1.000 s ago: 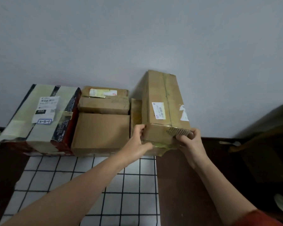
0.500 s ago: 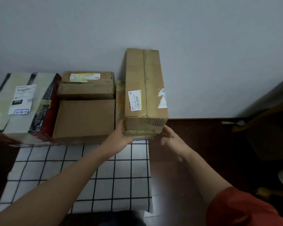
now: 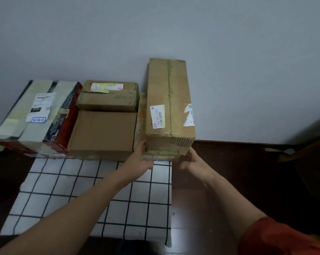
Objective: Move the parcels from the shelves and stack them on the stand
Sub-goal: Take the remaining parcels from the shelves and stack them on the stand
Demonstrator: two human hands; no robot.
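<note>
A long parcel (image 3: 169, 100) lies on top of a flatter box (image 3: 141, 124) at the right end of a row of parcels on a stand covered by a checked cloth (image 3: 92, 196), its far end against the grey wall (image 3: 229, 61). The left hand (image 3: 139, 160) presses flat and open against the near left corner of the long parcel and the box under it. The right hand (image 3: 192, 161) is open at the near right corner, fingertips touching the lower edge, not gripping. To the left sit a plain brown box (image 3: 103, 134), a smaller taped box (image 3: 108, 96) behind it, and a large printed carton (image 3: 37, 115) with white labels. A red sleeve (image 3: 277, 238) shows at the lower right
</note>
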